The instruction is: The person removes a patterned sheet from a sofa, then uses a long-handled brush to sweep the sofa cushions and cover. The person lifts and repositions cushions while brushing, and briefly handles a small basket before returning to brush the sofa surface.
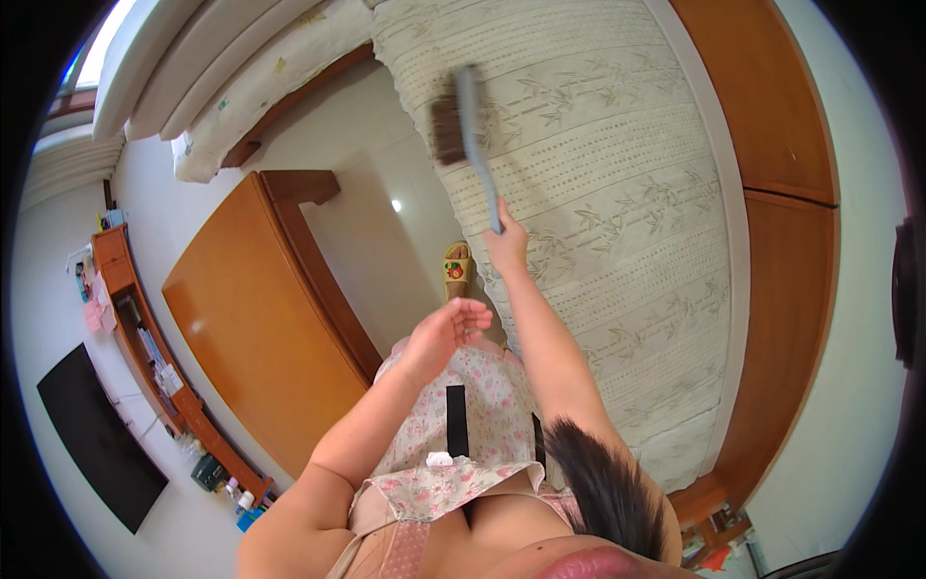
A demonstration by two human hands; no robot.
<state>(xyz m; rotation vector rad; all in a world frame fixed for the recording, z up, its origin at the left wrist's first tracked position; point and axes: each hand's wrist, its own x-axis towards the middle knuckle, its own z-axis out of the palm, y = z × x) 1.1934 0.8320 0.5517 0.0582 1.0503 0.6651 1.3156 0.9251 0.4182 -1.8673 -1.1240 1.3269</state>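
Observation:
My right hand (pixel 507 242) grips the grey handle of a bed brush (pixel 470 119), whose dark bristles face left over the edge of the bed; the brush head is blurred. Under it lies a cream bedspread (pixel 615 217) with rows of dots and a bamboo-leaf pattern. My left hand (pixel 452 329) is held in front of my lap with its fingers loosely bent and apart, holding nothing. Whether the bristles touch the cloth, I cannot tell.
A wooden headboard (pixel 785 145) runs along the right side. Left of the bed stand a wooden table or cabinet (pixel 246 318) and, farther off, a long shelf (pixel 155 362) with small items. A yellow slipper (pixel 447 279) is on my foot on the tiled floor (pixel 362 239). Curtains (pixel 181 58) hang at the upper left.

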